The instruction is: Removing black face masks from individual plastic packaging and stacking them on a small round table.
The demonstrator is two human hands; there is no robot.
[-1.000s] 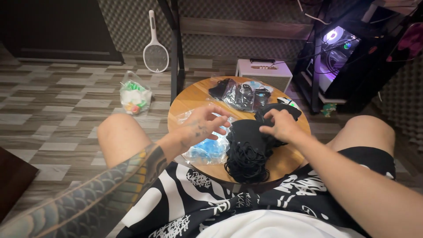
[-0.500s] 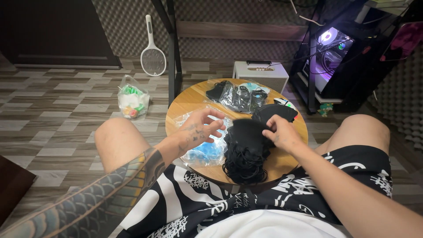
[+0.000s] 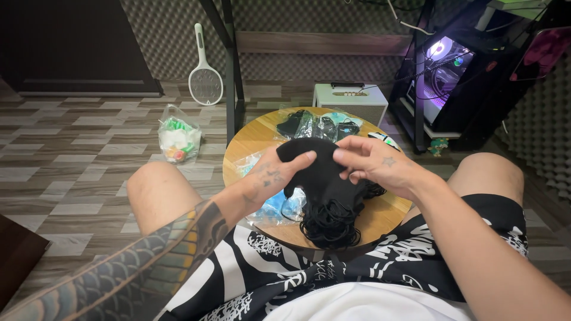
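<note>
Black face mask stack lay between both hands at bench near edge; left hand and right hand both pinched top mask, equally near.

Black face masks, light wooden round table, black-and-white patterned shorts, grey-brown striped floor.

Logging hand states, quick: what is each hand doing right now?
Left hand: shut on the black masks.
Right hand: shut on the same black masks.
</note>
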